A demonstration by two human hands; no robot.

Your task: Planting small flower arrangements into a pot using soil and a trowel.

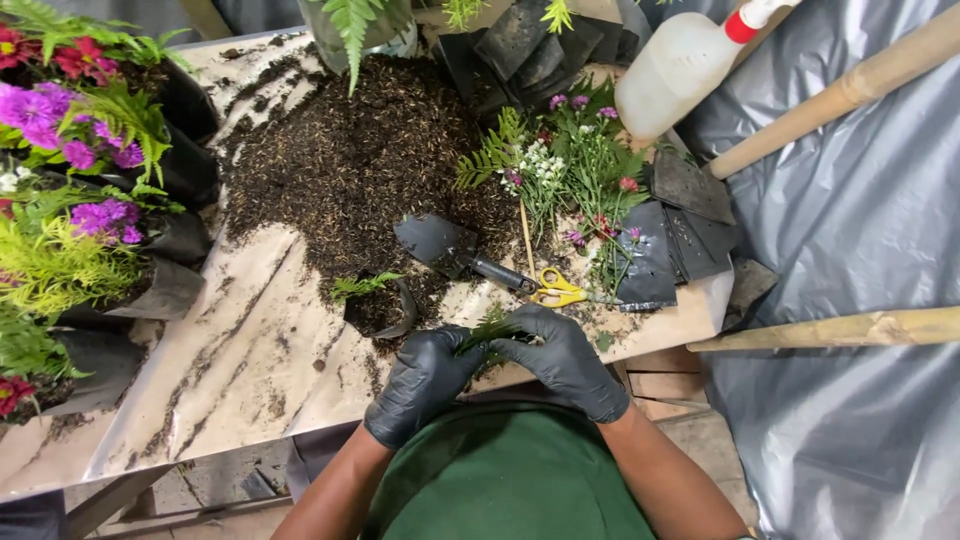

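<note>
Fern sprig (492,330): pinched between both hands at table (230,370) near edge | left hand (420,380): closed on stem end | right hand (562,358): closed on frond | axis: roughly left-right, tilted | small soil bag (380,305): just beyond left hand, nearer it

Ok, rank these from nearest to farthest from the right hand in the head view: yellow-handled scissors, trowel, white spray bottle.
From the right hand:
1. Yellow-handled scissors, just above the hand near the table's front edge.
2. Trowel, up and to the left, its blade on the soil.
3. White spray bottle, far off at the top right corner of the table.
</note>
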